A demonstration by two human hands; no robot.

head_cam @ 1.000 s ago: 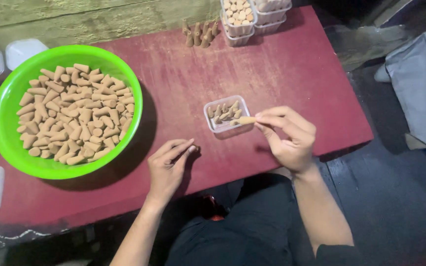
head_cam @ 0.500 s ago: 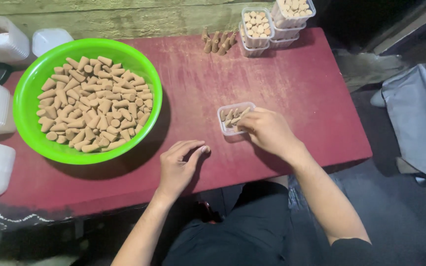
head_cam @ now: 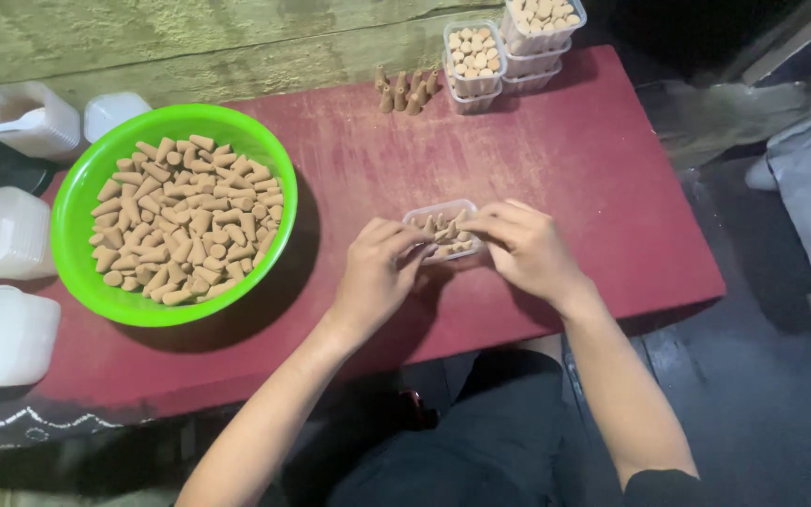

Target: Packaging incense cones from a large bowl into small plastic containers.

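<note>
Both hands, the left hand (head_cam: 379, 272) and right hand (head_cam: 527, 249), close on the small clear tub (head_cam: 443, 231) mid-bench, should steady it and pack the brown cones (head_cam: 445, 235) snugly upright.

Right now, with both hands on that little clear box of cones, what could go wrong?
1. The small clear box is light and pinched between the left hand and right hand; a nudge might tip it and spill its cones onto the red table.
2. The loose upright cones by the stacked filled boxes could topple if the table is bumped.
3. The green bowl sits near the table's left end and might be knocked.
</note>
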